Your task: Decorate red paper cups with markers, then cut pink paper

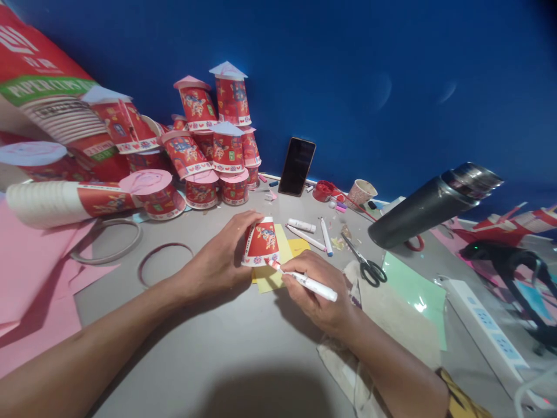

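My left hand [228, 252] grips a red printed paper cup [262, 241] from its left side, holding it upside down with the wider rim toward me. In my right hand [319, 287] is a white marker pen [314, 284], its red tip at the white patterned band near the cup's rim. Whether the tip presses on the band, I cannot tell. Beneath the cup and hands lie yellow paper pieces [282, 247]. Just beyond my right hand are several loose markers [304, 237]. Black-handled scissors [369, 270] rest to the right of that hand.
Decorated cups with paper tops [228, 154] are stacked at the back left, near a sleeve of cups [56, 203] and pink paper [35, 273]. A phone [297, 166] leans on the blue wall. Rightward are a dark thermos [429, 203], green paper [418, 290] and a power strip [487, 331].
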Demonstrator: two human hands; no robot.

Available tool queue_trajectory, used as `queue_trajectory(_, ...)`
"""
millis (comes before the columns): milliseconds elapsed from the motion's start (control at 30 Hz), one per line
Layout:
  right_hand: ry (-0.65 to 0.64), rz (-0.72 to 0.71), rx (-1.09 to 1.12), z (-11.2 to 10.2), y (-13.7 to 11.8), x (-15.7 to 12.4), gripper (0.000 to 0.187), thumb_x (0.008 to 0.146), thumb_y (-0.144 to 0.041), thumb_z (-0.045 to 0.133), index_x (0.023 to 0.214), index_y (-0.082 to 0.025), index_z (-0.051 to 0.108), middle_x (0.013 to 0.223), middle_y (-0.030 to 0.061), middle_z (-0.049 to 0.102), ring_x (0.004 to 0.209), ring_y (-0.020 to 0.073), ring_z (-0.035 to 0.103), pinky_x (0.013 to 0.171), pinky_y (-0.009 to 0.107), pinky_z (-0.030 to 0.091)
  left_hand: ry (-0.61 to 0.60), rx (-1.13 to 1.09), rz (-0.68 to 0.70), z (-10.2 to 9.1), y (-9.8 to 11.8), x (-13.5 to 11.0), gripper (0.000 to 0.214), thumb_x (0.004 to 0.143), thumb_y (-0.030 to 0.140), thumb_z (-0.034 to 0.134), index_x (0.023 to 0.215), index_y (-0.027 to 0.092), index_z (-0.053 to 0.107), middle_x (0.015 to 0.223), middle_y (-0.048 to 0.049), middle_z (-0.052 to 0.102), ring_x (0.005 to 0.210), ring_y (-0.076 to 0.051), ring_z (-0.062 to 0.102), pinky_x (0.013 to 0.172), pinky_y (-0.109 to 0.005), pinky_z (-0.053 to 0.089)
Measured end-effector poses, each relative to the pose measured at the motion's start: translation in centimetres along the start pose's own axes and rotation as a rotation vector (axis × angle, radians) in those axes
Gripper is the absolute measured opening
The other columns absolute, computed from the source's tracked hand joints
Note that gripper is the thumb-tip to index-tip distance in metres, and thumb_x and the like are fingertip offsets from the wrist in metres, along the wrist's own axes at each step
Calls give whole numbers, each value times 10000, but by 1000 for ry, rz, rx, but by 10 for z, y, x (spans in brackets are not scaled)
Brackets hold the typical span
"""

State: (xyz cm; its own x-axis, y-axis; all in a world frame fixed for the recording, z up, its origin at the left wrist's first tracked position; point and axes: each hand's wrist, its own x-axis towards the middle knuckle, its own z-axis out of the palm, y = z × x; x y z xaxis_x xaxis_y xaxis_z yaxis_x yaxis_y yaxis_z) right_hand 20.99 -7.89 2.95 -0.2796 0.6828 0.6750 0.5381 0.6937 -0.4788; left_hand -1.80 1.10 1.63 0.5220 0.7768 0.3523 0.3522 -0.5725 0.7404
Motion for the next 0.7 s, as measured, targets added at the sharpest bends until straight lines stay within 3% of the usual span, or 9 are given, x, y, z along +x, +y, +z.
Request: queue_trajectory(700,59,51,12,-1,1,0,89,1071,-187,630,1047,-223,709,852,36,787,749,183,740,721,303,602,-9,5,-47,-1,3,0,763,823,452,807,1504,256,522,1582,-157,596,1489,-411,592,1257,-590,503)
